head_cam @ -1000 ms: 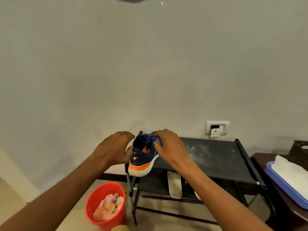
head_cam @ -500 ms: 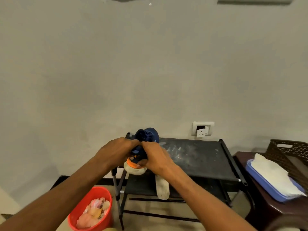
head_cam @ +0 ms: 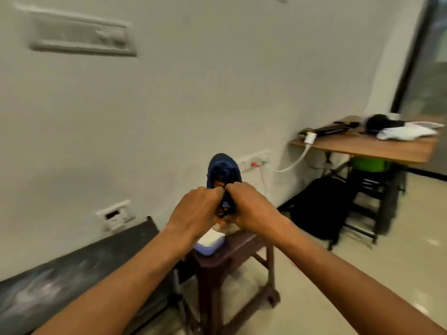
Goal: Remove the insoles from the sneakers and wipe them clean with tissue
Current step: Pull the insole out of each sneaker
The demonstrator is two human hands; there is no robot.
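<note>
Brown stool (head_cam: 243,245), blue tray (head_cam: 205,249) of tissue (head_cam: 211,238) on it, black rack (head_cam: 96,257)

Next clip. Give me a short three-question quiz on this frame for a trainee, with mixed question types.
1. True or false: only the right hand grips the sneaker, while the left hand hangs free.
2. What lies just below the hands? A) a red bucket B) a blue tray on a brown stool C) a laptop
3. Fill in: the sneaker's upper is dark ___.
Key: 1 false, the left hand and right hand both grip the sneaker; 2 B; 3 blue.
</note>
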